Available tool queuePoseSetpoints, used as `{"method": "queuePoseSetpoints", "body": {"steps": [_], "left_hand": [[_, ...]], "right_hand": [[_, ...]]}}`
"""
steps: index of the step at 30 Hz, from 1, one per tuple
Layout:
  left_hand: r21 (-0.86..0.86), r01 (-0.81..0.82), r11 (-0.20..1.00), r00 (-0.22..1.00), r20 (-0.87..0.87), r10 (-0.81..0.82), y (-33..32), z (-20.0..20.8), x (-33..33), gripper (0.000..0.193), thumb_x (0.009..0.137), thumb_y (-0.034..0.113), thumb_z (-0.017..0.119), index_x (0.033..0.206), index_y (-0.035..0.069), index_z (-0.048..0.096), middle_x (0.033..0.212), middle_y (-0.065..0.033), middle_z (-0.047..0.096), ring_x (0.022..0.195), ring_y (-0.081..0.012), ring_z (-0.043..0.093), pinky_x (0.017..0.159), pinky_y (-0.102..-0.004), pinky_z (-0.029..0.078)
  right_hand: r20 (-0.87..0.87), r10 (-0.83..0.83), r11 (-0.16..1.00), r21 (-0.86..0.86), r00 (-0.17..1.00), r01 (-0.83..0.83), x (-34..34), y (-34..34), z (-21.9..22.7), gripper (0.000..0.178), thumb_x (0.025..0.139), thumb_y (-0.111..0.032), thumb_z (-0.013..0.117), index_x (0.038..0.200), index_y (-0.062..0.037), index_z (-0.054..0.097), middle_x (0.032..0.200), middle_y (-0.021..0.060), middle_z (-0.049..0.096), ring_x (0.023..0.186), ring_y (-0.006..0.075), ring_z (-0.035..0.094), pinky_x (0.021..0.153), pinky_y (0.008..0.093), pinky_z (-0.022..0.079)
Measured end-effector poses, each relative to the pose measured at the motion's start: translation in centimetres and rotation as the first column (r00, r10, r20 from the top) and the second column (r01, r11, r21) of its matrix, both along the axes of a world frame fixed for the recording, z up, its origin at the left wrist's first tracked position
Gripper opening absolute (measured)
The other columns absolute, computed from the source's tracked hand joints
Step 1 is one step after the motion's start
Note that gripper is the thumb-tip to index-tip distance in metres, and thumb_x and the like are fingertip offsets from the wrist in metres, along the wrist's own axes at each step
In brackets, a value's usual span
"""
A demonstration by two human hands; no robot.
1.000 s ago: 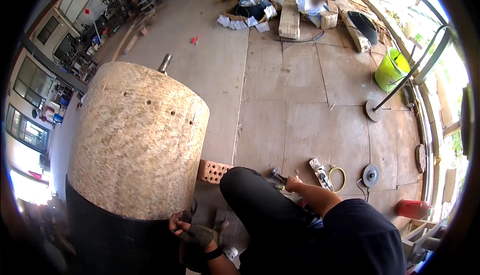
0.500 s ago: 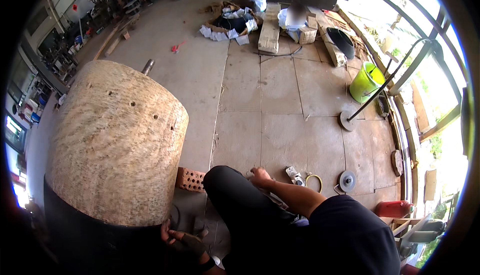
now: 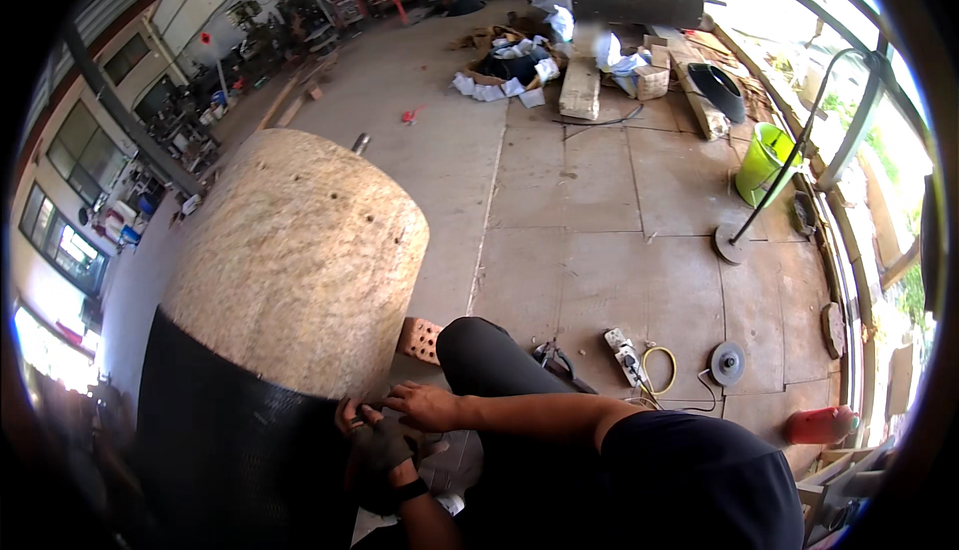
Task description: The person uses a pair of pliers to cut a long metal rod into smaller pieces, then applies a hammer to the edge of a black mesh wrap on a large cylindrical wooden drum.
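A large drum [image 3: 300,260] lies on its side at my left, its rough tan face dotted with a few small holes. A black textured sheet [image 3: 230,420] covers its near part. My left hand [image 3: 375,438], in a dark fingerless glove, has its fingers curled at the sheet's edge, low on the drum's right side. Close beside it, my right hand [image 3: 428,406] is bare, its fingers drawn together toward the left fingertips. Whatever lies between the fingers is too small or hidden to name.
A holed brick [image 3: 422,340] sits against the drum. Right of my knee lie a power strip [image 3: 624,355], a yellow cord loop [image 3: 659,370] and a grey disc [image 3: 727,362]. Farther off stand a round-based metal stand [image 3: 731,244] and a green bucket [image 3: 761,170]. A red container [image 3: 821,425] lies at right.
My right hand has come from beside my right knee over to my left hand at the drum. The view has shifted, so the drum appears farther right.
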State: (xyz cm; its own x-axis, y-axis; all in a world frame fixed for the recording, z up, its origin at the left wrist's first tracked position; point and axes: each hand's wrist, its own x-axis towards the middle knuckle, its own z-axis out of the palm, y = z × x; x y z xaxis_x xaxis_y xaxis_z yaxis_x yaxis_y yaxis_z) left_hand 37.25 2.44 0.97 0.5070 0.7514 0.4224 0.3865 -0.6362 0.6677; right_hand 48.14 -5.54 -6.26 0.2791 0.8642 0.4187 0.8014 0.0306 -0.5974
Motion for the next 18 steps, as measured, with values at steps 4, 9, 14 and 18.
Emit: {"method": "queuePoseSetpoints", "body": {"steps": [4,9,14,18], "left_hand": [[0.118,-0.022,0.993,0.995,0.096,0.010,1.9,-2.2,-2.9,0.025,0.100,0.019,0.053,0.115,-0.001,0.058,0.124,-0.0189,0.057,0.117,-0.0317,0.055,0.105,-0.0426,0.044],[0.016,0.016,1.000,0.994,0.105,-0.018,1.9,-3.7,-1.8,0.028,0.093,0.021,0.063,0.116,0.005,0.060,0.118,-0.0165,0.062,0.112,-0.0351,0.060,0.100,-0.0443,0.048],[0.046,-0.003,0.999,0.999,-0.051,0.005,0.8,0.7,-5.0,0.033,0.096,0.026,0.066,0.121,0.005,0.062,0.119,-0.0177,0.065,0.111,-0.0379,0.063,0.096,-0.0442,0.051],[0.070,0.018,0.997,0.995,-0.097,-0.011,-0.3,1.0,-9.7,0.027,0.092,0.025,0.070,0.111,0.006,0.069,0.117,-0.0149,0.068,0.110,-0.0366,0.064,0.097,-0.0446,0.051]], "right_hand": [[-0.076,0.059,0.991,-0.115,0.995,-0.067,-1.9,3.1,-1.3,0.043,0.085,-0.014,0.068,0.127,-0.0076,0.063,0.119,0.0157,0.064,0.113,0.0356,0.063,0.093,0.0448,0.054],[-0.088,-0.065,0.997,0.025,0.994,0.068,-0.9,3.6,-2.5,0.027,0.081,-0.009,0.069,0.107,-0.0036,0.067,0.107,0.0185,0.066,0.104,0.0401,0.065,0.086,0.0455,0.054],[-0.137,-0.092,0.966,0.228,0.986,0.122,-2.7,5.4,-0.6,0.011,0.088,-0.010,0.065,0.098,-0.0054,0.064,0.095,0.0192,0.066,0.087,0.0428,0.066,0.076,0.0504,0.054],[-0.138,-0.154,0.961,0.210,0.978,0.181,-2.3,6.7,-0.4,0.007,0.093,-0.008,0.063,0.099,-0.0051,0.062,0.095,0.0203,0.066,0.086,0.0435,0.065,0.075,0.0505,0.053]]}}
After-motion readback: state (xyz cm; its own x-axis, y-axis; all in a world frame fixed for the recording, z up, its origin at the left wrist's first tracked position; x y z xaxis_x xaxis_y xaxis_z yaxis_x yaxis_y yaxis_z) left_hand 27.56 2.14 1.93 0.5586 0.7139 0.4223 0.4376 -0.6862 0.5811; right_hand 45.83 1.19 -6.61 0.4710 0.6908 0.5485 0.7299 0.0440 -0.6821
